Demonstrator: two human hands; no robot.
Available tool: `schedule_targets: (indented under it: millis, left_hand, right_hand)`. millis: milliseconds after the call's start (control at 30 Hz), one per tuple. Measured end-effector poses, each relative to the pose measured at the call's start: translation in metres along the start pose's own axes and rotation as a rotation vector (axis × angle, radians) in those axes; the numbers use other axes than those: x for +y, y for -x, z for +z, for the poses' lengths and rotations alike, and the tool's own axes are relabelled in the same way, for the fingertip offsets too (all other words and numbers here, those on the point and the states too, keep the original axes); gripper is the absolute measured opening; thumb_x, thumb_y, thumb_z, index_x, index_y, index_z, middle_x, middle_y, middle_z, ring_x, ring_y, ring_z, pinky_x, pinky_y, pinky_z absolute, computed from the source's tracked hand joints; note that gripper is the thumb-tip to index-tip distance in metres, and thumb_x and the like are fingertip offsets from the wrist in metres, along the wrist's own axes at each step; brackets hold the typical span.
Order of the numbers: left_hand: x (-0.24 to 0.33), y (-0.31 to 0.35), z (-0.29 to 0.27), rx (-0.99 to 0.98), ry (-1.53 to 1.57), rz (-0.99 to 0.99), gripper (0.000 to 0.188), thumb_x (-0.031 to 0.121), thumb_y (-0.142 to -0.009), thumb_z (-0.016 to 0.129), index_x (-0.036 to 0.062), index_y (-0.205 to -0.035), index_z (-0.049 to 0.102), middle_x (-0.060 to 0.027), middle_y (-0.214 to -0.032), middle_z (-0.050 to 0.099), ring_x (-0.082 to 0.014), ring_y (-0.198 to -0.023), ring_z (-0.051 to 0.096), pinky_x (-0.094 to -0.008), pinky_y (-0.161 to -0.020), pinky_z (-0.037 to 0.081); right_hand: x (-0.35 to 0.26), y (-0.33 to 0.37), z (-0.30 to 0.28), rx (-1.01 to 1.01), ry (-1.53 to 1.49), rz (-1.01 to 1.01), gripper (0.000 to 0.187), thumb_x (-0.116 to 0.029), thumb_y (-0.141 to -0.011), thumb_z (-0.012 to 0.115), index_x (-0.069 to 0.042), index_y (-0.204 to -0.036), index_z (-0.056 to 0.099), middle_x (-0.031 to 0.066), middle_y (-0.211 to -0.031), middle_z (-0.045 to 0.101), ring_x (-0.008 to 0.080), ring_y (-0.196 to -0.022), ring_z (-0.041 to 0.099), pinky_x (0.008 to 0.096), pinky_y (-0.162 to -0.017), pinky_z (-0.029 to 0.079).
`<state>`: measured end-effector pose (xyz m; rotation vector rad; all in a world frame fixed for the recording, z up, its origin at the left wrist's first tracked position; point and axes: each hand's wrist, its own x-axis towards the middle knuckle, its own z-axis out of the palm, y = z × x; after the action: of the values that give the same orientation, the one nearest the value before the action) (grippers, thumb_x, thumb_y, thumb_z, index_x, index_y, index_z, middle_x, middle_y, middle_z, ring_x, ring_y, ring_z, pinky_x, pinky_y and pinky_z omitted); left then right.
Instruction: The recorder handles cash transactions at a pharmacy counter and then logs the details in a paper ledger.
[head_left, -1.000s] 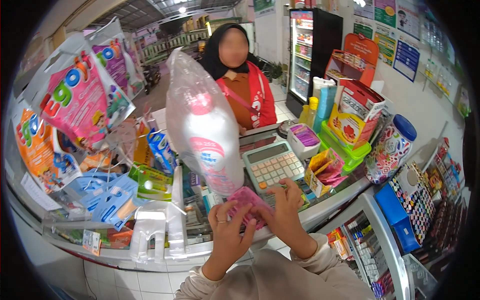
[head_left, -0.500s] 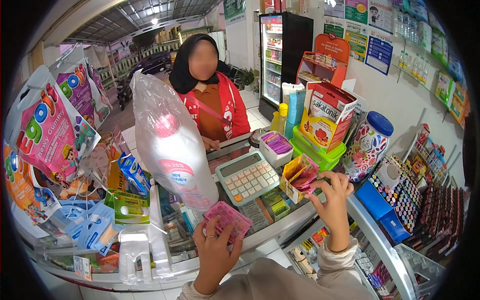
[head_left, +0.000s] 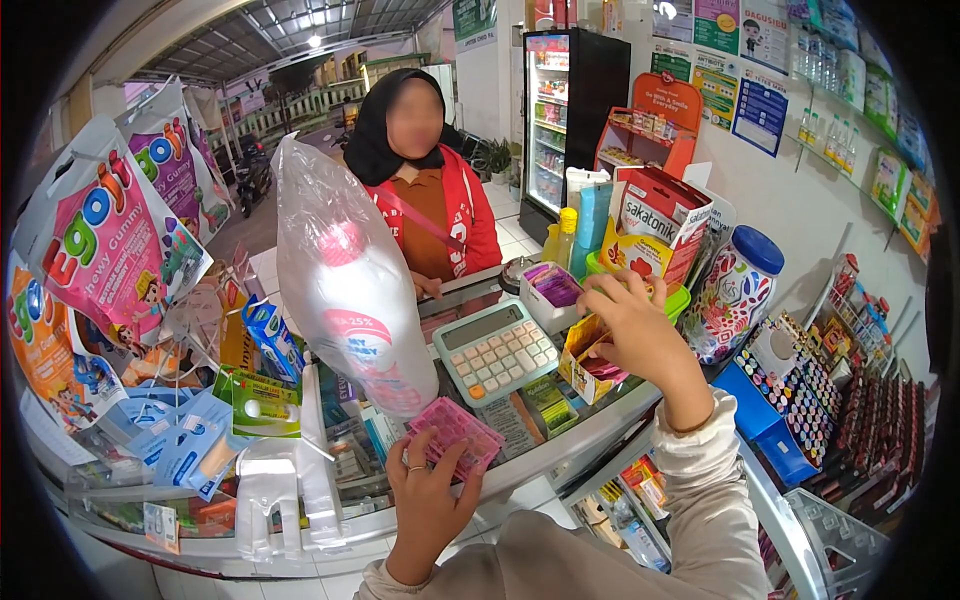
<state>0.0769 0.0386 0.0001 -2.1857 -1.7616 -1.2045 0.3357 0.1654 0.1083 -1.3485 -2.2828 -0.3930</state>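
The left hand (head_left: 430, 505) rests with its fingers spread on the pink packet (head_left: 472, 432), pressing it lightly against the counter (head_left: 535, 465) rather than closing around it. The packet lies directly under those fingertips, at the counter's near edge.

The right hand (head_left: 645, 340) is half curled over the sachet box (head_left: 580, 377), its thumb and a finger dipping in among the sachets; whether they pinch one, I cannot tell. The box is open-topped and yellow, and holds yellow and pink sachets, partly hidden by the hand.

Just left of the right hand and a little beyond it, a white tub (head_left: 545, 312) is filled with purple sachets (head_left: 556, 284) standing on edge. Behind the right hand, a green tray (head_left: 677, 303) carries a red-and-yellow carton (head_left: 640, 230). To the right of that hand stands a patterned jar (head_left: 728, 300) with a blue lid; its contents do not show. Farther right, past the wrist, a blue box (head_left: 745, 408) bears rows of small bottles (head_left: 818, 385).

Just beyond the left hand, a clear bag (head_left: 300, 170) encloses an upright, slightly tilted white bottle (head_left: 372, 320) with a pink cap. The calculator (head_left: 497, 352) lies between the hands, farther from the body. Under the counter's glass, between the hands, are small cartons, one of them green (head_left: 550, 405).
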Motion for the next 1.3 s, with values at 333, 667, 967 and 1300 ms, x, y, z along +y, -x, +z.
schedule_targets:
  millis: [333,667,967,1300]
  left_hand:
    - [-0.004,0.003,-0.002,0.016,0.047,-0.012,0.031,0.02,-0.071,0.07,0.0107,-0.1,0.065,-0.0171,-0.119,0.047,-0.0411,-0.112,0.036,-0.0507,-0.096,0.03]
    - [-0.004,0.002,-0.002,0.02,0.05,-0.004,0.029,0.021,-0.073,0.069,0.0118,-0.1,0.065,-0.0173,-0.118,0.047,-0.0401,-0.111,0.036,-0.05,-0.095,0.031]
    - [-0.007,0.003,-0.002,0.116,0.115,-0.126,0.049,0.017,-0.075,0.067,0.002,-0.118,0.051,-0.0196,-0.119,0.044,-0.0386,-0.11,0.037,-0.0489,-0.095,0.029]
    - [0.003,-0.001,-0.002,-0.16,-0.045,0.045,0.042,0.027,-0.073,0.068,0.0172,-0.114,0.062,-0.0143,-0.126,0.041,-0.0423,-0.113,0.033,-0.0539,-0.098,0.028]
  right_hand:
    - [0.012,-0.012,-0.004,-0.013,0.004,-0.211,0.008,-0.003,-0.065,0.067,-0.009,-0.066,0.063,-0.0013,-0.102,0.061,0.0204,-0.112,0.048,0.0613,-0.098,0.024]
    - [0.012,-0.014,-0.016,0.001,-0.037,-0.201,0.015,0.003,-0.066,0.065,-0.009,-0.075,0.062,0.0035,-0.078,0.065,0.0231,-0.085,0.06,0.0507,-0.097,0.033]
    - [-0.08,0.036,0.03,0.459,-0.675,-0.192,0.021,0.009,-0.072,0.061,-0.002,-0.09,0.064,0.0077,-0.081,0.068,0.0235,-0.074,0.067,0.0314,-0.071,0.053]
    - [-0.087,0.077,0.068,-0.123,-0.767,-0.23,0.03,-0.004,-0.072,0.063,-0.006,-0.102,0.062,0.008,-0.104,0.064,0.023,-0.097,0.061,0.0371,-0.083,0.049]
